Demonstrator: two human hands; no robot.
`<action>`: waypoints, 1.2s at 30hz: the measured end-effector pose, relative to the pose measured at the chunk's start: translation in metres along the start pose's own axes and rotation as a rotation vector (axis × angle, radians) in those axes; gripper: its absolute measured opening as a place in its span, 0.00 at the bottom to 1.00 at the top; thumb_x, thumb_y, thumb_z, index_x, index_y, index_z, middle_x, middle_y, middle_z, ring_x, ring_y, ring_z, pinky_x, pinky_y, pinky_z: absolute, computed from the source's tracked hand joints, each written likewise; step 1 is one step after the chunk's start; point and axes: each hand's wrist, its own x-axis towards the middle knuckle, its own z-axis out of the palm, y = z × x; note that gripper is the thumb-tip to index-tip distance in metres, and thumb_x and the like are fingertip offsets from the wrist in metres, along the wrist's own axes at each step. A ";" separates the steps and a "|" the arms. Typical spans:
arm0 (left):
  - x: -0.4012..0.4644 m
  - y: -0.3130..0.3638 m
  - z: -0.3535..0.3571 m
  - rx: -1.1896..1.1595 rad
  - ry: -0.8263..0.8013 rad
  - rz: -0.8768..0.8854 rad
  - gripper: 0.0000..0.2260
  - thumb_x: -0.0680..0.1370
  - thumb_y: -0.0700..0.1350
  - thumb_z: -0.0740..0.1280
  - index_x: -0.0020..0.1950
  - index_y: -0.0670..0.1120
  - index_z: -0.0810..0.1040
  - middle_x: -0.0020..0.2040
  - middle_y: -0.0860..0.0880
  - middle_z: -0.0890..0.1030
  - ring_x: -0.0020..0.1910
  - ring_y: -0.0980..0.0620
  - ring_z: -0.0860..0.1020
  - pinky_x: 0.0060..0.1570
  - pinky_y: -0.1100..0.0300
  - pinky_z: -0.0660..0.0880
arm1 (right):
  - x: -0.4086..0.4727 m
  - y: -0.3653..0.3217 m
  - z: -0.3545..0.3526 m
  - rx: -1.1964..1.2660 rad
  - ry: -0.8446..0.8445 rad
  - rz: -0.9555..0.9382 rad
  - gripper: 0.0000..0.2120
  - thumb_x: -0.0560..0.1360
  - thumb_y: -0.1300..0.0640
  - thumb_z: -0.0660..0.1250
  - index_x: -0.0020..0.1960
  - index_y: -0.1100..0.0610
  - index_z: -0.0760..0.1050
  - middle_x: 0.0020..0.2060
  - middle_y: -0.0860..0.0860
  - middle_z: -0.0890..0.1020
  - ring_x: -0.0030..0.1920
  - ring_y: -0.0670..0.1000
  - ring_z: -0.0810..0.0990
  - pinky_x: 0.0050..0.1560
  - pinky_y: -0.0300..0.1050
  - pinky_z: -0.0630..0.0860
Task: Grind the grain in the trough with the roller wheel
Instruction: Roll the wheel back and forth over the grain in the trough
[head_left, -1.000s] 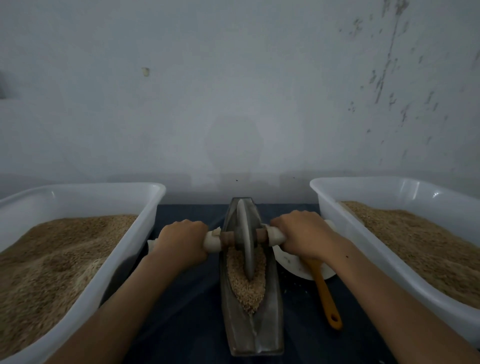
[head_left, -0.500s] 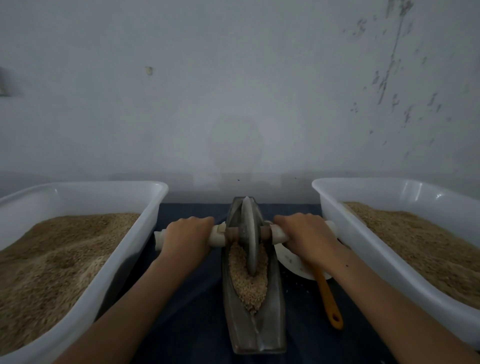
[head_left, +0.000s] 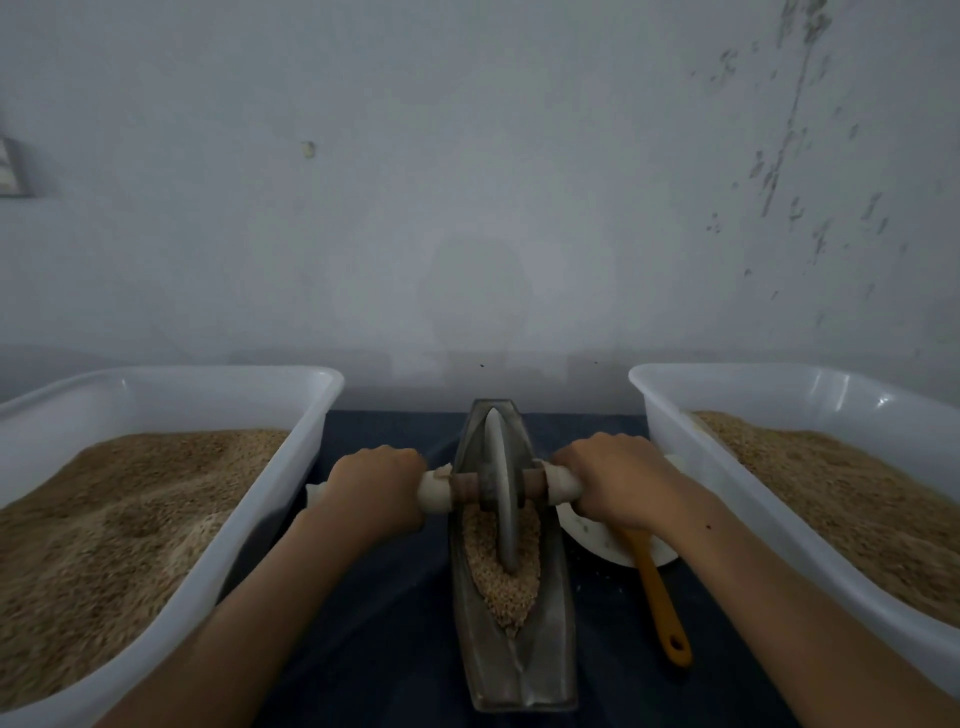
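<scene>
A grey boat-shaped metal trough (head_left: 545, 670) lies lengthwise on the dark table between two tubs. Tan grain (head_left: 511, 587) fills its middle. A thin grey roller wheel (head_left: 501, 499) stands on edge in the grain toward the trough's far half, on a wooden axle with white end grips. My left hand (head_left: 376, 491) grips the left end of the axle. My right hand (head_left: 613, 480) grips the right end. Both hands hide most of the white grips.
White plastic tubs of brown grain stand on each side, the left tub (head_left: 218, 525) and the right tub (head_left: 670, 447). A white dish (head_left: 592, 540) with an orange-handled tool (head_left: 662, 608) lies right of the trough. A grey wall rises close behind.
Both hands have pushed the wheel a little farther away along the trough, toward its far end. The grips have not changed.
</scene>
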 end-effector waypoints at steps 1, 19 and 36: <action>0.000 0.000 0.002 -0.004 0.038 -0.003 0.09 0.73 0.49 0.67 0.52 0.49 0.74 0.49 0.51 0.79 0.47 0.51 0.77 0.43 0.59 0.70 | 0.000 0.000 0.003 -0.001 0.035 0.006 0.10 0.75 0.57 0.63 0.56 0.49 0.75 0.48 0.51 0.80 0.49 0.53 0.79 0.42 0.45 0.68; -0.004 0.001 -0.005 -0.009 -0.029 0.022 0.12 0.72 0.50 0.69 0.53 0.49 0.76 0.46 0.51 0.79 0.44 0.52 0.76 0.44 0.59 0.73 | 0.001 0.006 -0.005 0.036 -0.054 -0.052 0.07 0.72 0.56 0.66 0.46 0.46 0.72 0.43 0.48 0.79 0.42 0.50 0.77 0.35 0.41 0.67; -0.003 0.002 -0.002 -0.037 0.022 -0.007 0.09 0.74 0.49 0.68 0.52 0.49 0.76 0.47 0.51 0.79 0.45 0.52 0.77 0.47 0.58 0.74 | 0.003 0.004 0.004 -0.017 0.090 -0.030 0.05 0.74 0.56 0.64 0.49 0.48 0.72 0.44 0.49 0.79 0.43 0.51 0.77 0.37 0.42 0.65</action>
